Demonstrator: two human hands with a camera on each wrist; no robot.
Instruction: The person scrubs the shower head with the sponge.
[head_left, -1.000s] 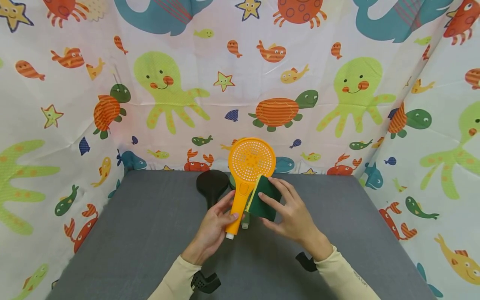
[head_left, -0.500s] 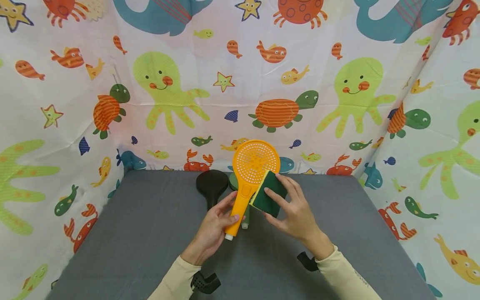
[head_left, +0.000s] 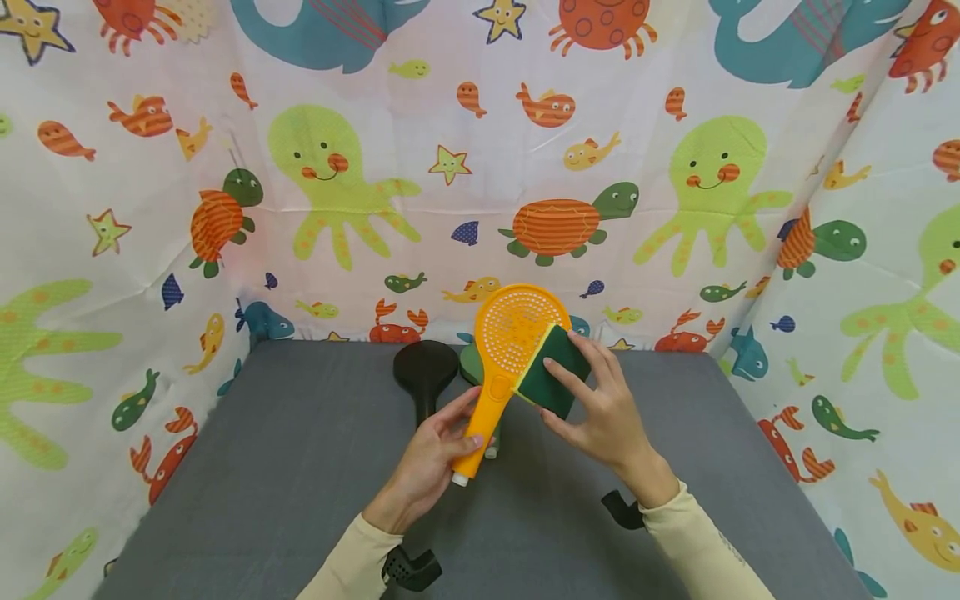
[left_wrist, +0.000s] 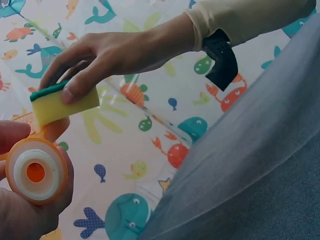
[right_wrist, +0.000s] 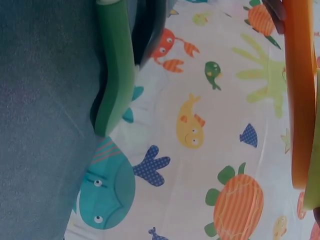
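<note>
Sea-creature curtains surround the grey table (head_left: 300, 467); the left hand (head_left: 431, 462) grips the orange shower head (head_left: 510, 350) handle, the right hand (head_left: 603, 412) pinches a green-yellow sponge (head_left: 553, 375) against its perforated face.

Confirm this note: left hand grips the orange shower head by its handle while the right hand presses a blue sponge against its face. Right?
Not quite: the sponge is green and yellow, as the head view shows. The left hand does grip the orange shower head by its handle, and the right hand presses the sponge against its face.

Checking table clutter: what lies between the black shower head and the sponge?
In the head view, the orange shower head, with a green one behind it, between black shower head and sponge.
</note>
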